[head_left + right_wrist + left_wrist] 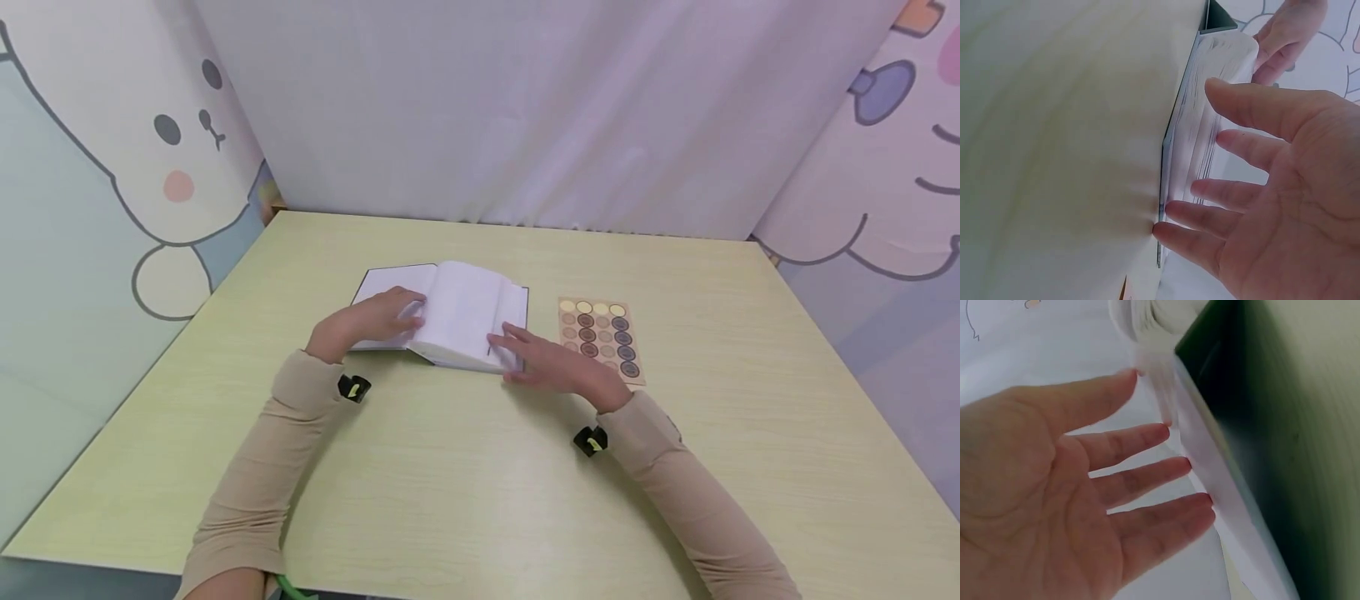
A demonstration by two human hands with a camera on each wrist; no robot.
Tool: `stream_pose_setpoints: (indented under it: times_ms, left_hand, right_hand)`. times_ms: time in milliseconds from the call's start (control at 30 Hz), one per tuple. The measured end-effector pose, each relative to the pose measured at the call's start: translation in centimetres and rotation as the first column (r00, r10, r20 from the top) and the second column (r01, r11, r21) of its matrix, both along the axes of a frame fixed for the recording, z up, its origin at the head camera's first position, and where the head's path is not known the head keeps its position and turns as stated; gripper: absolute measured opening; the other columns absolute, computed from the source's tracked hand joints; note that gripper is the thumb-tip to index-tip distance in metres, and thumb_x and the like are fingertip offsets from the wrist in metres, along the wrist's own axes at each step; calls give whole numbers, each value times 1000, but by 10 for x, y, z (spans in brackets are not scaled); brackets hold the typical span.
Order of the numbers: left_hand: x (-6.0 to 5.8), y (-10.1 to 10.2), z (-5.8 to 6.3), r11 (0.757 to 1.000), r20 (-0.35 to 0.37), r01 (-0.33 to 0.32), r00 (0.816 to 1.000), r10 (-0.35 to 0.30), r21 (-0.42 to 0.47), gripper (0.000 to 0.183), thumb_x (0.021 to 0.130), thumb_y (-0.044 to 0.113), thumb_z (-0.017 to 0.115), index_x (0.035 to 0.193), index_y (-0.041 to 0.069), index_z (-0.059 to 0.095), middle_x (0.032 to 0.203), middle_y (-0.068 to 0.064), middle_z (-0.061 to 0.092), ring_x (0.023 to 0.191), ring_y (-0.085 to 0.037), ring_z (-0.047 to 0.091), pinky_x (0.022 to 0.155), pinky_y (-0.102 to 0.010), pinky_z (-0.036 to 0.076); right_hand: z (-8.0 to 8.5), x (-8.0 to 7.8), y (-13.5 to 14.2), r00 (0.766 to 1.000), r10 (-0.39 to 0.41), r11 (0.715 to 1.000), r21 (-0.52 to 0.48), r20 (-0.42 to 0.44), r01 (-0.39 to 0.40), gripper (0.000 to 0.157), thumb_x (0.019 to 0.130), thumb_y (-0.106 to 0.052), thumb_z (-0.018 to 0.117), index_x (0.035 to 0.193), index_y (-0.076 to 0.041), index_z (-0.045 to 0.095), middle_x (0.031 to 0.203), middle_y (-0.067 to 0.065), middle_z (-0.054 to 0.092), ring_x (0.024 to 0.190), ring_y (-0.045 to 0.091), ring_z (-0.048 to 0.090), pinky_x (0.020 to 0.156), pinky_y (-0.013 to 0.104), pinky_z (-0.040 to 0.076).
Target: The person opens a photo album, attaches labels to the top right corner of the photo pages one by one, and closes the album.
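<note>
The left hand and right hand, fingers apart and clamping nothing, are at the two sides of the open book, perhaps for keeping it flat. The book lies near the table's middle, long axis left to right, right end slightly nearer. Rightward lies a card with printed circles.

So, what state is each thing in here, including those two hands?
Book: open, lying on the table, its thick page stack arched
Left grip: open, fingers extended by the stack's left side
Right grip: open, fingers spread at the book's right edge
Card of round pieces: flat, right of the book, partly hidden
Table: level, bearing book and card
Beige sleeves: wrinkled along the forearms
Curtain: hanging, lightly creased
</note>
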State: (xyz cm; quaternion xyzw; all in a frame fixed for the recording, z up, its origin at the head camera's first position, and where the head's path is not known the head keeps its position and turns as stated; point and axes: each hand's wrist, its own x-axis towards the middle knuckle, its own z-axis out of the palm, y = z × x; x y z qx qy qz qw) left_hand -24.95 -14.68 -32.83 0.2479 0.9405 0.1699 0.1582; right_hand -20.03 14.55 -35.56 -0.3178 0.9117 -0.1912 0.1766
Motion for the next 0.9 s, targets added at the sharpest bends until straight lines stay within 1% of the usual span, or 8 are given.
stream_pose_setpoints:
  times_ms: [67,133,267,367,500,567,833,900]
  left_hand:
    - [-1,4,-3,999,-26,27,999,-27,29,58,94,25,53,138,-8,35,137,-29,38,131,-39,33,110,-48,25]
    - [-1,7,-4,998,-46,40,998,-38,39,62,92,26,57,138,-9,35,137,-28,38,131,-38,34,109,-47,26]
    - [0,11,-5,999,-64,36,997,-34,27,64,89,25,62,138,-7,36,136,-28,40,128,-37,38,108,-46,29]
    - [3,14,-3,1000,-44,16,999,-15,9,65,88,27,64,139,-1,38,132,-27,42,124,-36,40,105,-46,32]
    - [6,15,0,1000,-20,5,1000,-6,-30,67,86,32,67,141,6,39,128,-25,45,118,-34,43,102,-47,35]
    - [6,16,1,999,-2,0,1000,0,-47,69,85,33,67,142,8,38,127,-24,45,117,-33,43,102,-47,35]
    - [4,14,-5,997,90,-4,996,10,-76,77,84,38,68,146,14,29,125,-21,45,114,-29,45,102,-47,36]
    - [3,14,-6,997,96,2,995,6,-82,77,83,39,68,146,15,29,125,-21,46,114,-29,46,102,-46,36]
  right_hand:
    - [-1,0,-1,1000,2,1000,7,-7,-2,64,93,-25,56,148,-15,26,155,18,12,138,38,25,109,49,28]
    - [-2,-1,-1,1000,5,1000,13,-16,-4,63,93,-25,56,148,-14,26,154,19,13,137,38,26,108,49,28]
    - [-1,-1,-2,999,9,1000,24,-32,-8,64,93,-24,57,148,-13,26,153,21,17,136,39,29,108,49,29]
    - [0,-1,-3,999,12,999,31,-34,-11,64,93,-24,57,148,-13,25,152,21,19,136,39,29,108,49,29]
    - [1,-1,-3,999,21,999,30,-33,-20,63,93,-23,56,147,-12,26,152,21,20,136,39,28,108,49,28]
    - [2,0,-3,999,24,999,26,-27,-24,62,94,-23,56,147,-12,26,152,21,20,137,39,27,108,49,28]
    - [1,-1,-1,999,30,999,37,-28,-29,62,94,-25,55,148,-14,25,152,21,21,137,39,27,108,50,28]
    - [1,0,-1,999,26,999,34,-23,-26,62,94,-25,55,148,-15,25,152,21,20,137,39,27,108,50,28]
